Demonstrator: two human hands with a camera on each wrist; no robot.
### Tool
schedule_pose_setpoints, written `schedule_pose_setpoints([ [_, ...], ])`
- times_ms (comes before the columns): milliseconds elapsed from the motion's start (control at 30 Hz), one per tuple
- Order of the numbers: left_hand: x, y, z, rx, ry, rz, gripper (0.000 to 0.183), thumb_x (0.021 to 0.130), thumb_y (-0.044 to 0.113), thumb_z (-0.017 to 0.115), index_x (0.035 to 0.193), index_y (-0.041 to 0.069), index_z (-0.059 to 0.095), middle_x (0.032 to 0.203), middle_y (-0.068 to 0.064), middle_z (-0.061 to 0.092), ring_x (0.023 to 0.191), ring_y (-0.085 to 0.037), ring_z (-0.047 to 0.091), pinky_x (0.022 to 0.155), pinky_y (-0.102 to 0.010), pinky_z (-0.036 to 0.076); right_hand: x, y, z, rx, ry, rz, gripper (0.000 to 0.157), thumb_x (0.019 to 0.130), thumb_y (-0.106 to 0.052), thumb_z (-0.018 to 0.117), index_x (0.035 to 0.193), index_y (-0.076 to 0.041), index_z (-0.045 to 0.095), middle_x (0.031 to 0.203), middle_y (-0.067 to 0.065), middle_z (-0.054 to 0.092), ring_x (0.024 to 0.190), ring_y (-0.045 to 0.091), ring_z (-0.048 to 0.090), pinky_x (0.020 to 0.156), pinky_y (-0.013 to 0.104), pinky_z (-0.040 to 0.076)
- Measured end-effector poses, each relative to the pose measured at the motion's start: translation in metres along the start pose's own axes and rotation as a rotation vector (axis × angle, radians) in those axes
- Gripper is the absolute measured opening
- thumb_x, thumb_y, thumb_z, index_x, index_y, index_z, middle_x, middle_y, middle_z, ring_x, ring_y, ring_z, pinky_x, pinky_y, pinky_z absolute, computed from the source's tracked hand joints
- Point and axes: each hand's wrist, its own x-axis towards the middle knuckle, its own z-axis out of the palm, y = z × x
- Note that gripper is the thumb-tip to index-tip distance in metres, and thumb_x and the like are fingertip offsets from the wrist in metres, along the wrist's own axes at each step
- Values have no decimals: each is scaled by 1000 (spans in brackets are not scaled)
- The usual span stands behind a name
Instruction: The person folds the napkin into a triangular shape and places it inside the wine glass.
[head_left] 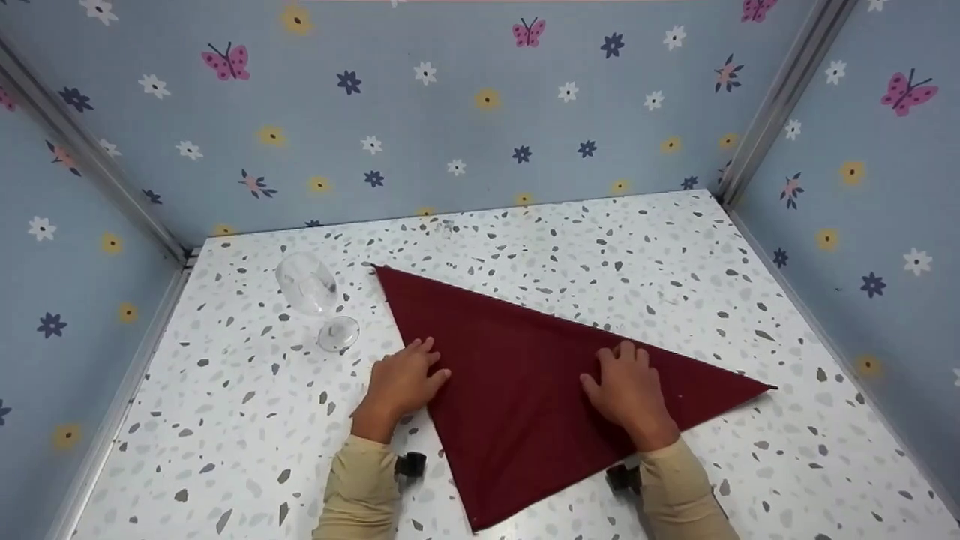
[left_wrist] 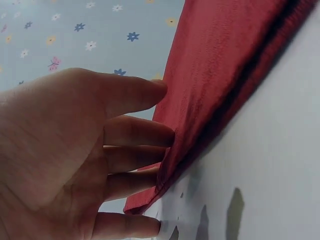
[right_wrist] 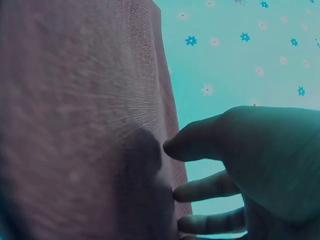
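Observation:
A dark red cloth napkin (head_left: 510, 375), folded into a triangle, lies flat on the speckled table, its long folded side toward the back. My left hand (head_left: 405, 381) rests at its left edge, and in the left wrist view the extended fingers (left_wrist: 140, 132) touch the red cloth (left_wrist: 200, 65). On the right half of the cloth sits my right hand (head_left: 626, 384), fingertips pressing near the long side. The right wrist view shows the thumb and fingers (right_wrist: 207, 189) spread against the fabric (right_wrist: 75, 100), with no cloth pinched between them.
A clear stemmed glass (head_left: 307, 285) lies on its side left of the cloth, its round foot (head_left: 339, 334) toward the left hand. Flower-and-butterfly patterned walls (head_left: 450, 97) enclose the white speckled table (head_left: 247, 420) at the back and both sides.

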Motion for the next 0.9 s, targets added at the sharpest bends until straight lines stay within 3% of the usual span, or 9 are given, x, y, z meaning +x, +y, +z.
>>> schedule_pose_setpoints([
  [300, -3, 4, 2, 43, -23, -12, 53, 93, 33, 71, 135, 1, 62, 151, -16, 46, 142, -33, 39, 105, -60, 38, 7, 14, 6, 103, 32, -7, 36, 92, -25, 71, 115, 3, 66, 117, 21, 55, 109, 37, 50, 89, 53, 48],
  [567, 0, 7, 0, 51, -41, -17, 55, 94, 34, 71, 138, 2, 60, 152, -16, 44, 143, -33, 37, 107, -61, 36, 10, 24, 3, 148, 16, -13, 34, 93, -25, 70, 115, 1, 67, 121, 18, 57, 112, 34, 53, 93, 50, 48],
  [900, -1, 11, 1, 60, -33, -27, 54, 93, 32, 72, 137, 3, 61, 151, -16, 46, 142, -32, 39, 105, -64, 35, 3, 19, -4, 48, 8, -15, 40, 93, -29, 68, 118, 3, 68, 130, 19, 60, 119, 37, 57, 91, 56, 50],
])
